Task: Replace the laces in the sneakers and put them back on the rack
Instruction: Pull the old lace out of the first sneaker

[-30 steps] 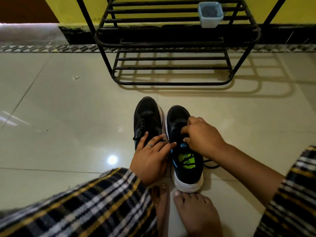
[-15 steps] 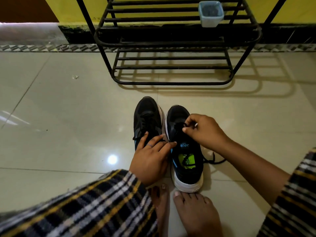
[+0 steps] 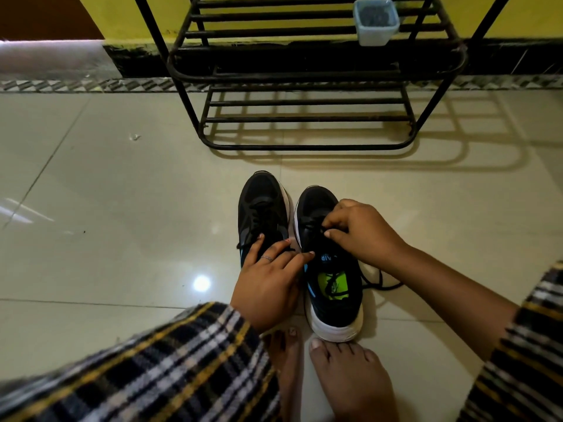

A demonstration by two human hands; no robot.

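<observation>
Sneakers are sitting side by side on the pale tiled floor, toes pointing at the black metal rack, which is standing against the wall beyond them, well apart from the pair. The right sneaker, black with a white sole and a bright green insole showing, is lying just beside the left sneaker, the two nearly touching along their inner edges. The right hand is hovering over the right sneaker's lacing, its fingers curled and pinching the black lace near the upper eyelets. A loose run of that lace is trailing onto the floor to the right of the right sneaker, by the forearm. The left hand is lying across the heel end of the left sneaker, fingers straight and spread, gripping nothing, with the forefinger reaching over to touch the right sneaker's tongue; a ring is showing on one finger. Two bare feet are resting on the floor just behind the right sneaker's heel, toes almost against the white sole. Plaid sleeves are framing both arms. On the rack's upper shelf, toward its right end, a small pale blue tub is sitting on the bars.
</observation>
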